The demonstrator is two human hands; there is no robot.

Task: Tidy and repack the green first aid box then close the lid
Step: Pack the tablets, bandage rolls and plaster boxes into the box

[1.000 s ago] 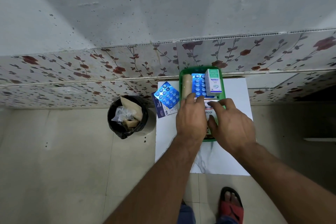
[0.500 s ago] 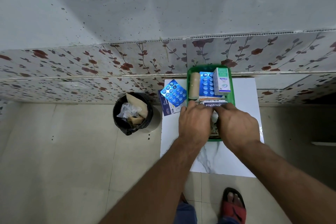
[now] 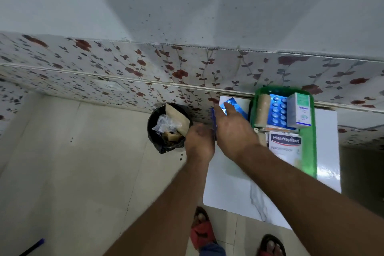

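The green first aid box point(image 3: 310, 151) stands open on the right of a white table point(image 3: 234, 189). Inside lie a bandage roll point(image 3: 262, 110), a blue blister pack point(image 3: 277, 111), a white and green carton point(image 3: 300, 110) and a Hansaplast box point(image 3: 284, 144). To the left of the box, a second blue blister pack point(image 3: 235, 103) rests on a dark blue carton point(image 3: 213, 119). My right hand point(image 3: 233, 131) reaches across and lies on them with its fingers spread. My left hand point(image 3: 199, 144) is curled at the carton's left edge; its grip is blurred.
A black bin point(image 3: 158, 131) holding plastic and paper waste stands on the floor just left of the table, close to my left hand. A flowered tile wall runs behind. My feet in red sandals point(image 3: 202, 231) are below the table edge. A blue pen point(image 3: 33, 247) lies at bottom left.
Both hands have left the green box and moved left to the blister pack and dark blue carton beside it. The Hansaplast box now lies uncovered in the box. The view has swung left.
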